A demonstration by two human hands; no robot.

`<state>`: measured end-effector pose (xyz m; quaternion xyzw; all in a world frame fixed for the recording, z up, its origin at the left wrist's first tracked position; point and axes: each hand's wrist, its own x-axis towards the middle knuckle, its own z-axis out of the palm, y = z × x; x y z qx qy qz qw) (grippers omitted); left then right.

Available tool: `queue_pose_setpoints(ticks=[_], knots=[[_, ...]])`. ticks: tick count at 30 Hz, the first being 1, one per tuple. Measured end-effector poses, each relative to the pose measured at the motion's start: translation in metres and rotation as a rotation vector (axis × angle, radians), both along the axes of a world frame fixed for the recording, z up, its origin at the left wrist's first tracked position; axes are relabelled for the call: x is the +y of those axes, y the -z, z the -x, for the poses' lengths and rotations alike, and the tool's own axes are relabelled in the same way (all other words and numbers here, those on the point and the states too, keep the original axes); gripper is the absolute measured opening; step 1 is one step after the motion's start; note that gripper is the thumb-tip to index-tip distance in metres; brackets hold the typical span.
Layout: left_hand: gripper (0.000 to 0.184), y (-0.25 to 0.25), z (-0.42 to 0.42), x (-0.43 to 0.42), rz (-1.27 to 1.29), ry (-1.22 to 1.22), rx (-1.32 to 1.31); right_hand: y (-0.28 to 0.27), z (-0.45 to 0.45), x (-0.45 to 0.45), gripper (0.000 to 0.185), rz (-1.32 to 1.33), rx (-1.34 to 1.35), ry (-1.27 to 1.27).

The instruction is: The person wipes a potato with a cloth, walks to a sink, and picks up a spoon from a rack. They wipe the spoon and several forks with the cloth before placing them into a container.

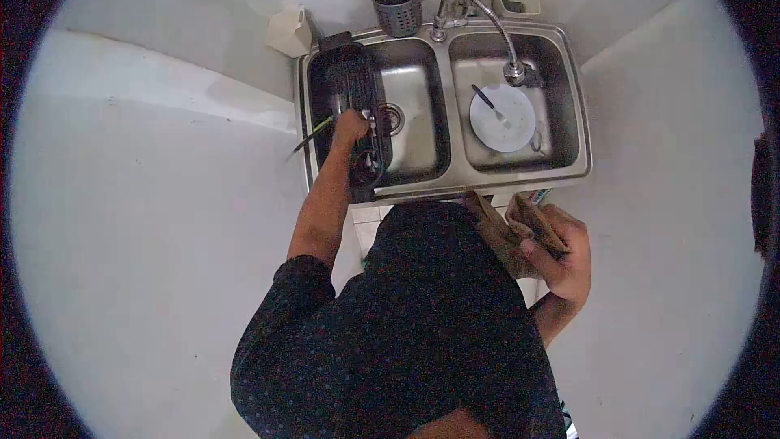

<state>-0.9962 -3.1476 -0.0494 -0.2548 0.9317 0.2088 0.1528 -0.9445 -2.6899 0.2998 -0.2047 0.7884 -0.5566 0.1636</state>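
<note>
My left hand [352, 125] reaches into a black dish rack [351, 81] set over the left side of the sink. Its fingers are closed beside small shiny pieces, and what they hold is too small to make out. In my right hand [569, 256] is a bunched brown cloth [532, 223], gripped near the front edge of the counter at the right. A white plate [513, 134] lies in the right basin, with a dark-handled fork [487, 102] resting on it.
The double steel sink [460, 177] has a flexible faucet [496, 20] hanging over its right basin. Behind it stand a metal cutlery holder [398, 16] full of utensils and a pale container [517, 0]. Another pale container [289, 31] is at the back left corner.
</note>
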Motion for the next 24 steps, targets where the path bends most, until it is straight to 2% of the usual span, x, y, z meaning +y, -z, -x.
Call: queue_pose_setpoints(ticks=[2,3,5,8,11,14,17,20,24], knots=[[0.038,0.003,0.002,-0.003,-0.091,0.020,-0.078,-0.001,0.000,-0.001,0.037,-0.008,0.014,-0.029],[0.040,0.009,0.002,-0.005,-0.059,0.054,-0.083,0.000,-0.001,-0.002,0.036,-0.007,0.011,-0.029],[0.044,0.040,-0.002,-0.006,0.002,0.123,-0.093,0.002,-0.004,-0.001,0.035,-0.008,0.006,-0.027],[0.046,0.107,0.005,-0.023,-0.060,0.095,-0.028,0.003,-0.008,0.003,0.034,-0.016,0.000,-0.021],[0.043,0.084,-0.005,-0.008,-0.048,0.011,0.042,-0.001,-0.015,0.001,0.034,0.015,-0.037,0.026],[0.042,0.081,-0.001,0.002,0.018,-0.138,-0.069,-0.003,-0.019,0.003,0.035,0.011,-0.073,0.025],[0.041,0.084,-0.016,0.011,0.047,-0.082,0.173,-0.001,-0.020,0.003,0.035,0.023,-0.020,0.008],[0.039,0.041,-0.018,0.026,0.018,-0.180,-0.047,-0.002,-0.020,0.003,0.036,0.024,-0.013,0.000],[0.040,0.056,-0.017,0.020,-0.006,-0.222,-0.023,-0.004,-0.022,0.003,0.034,0.000,-0.029,0.011]])
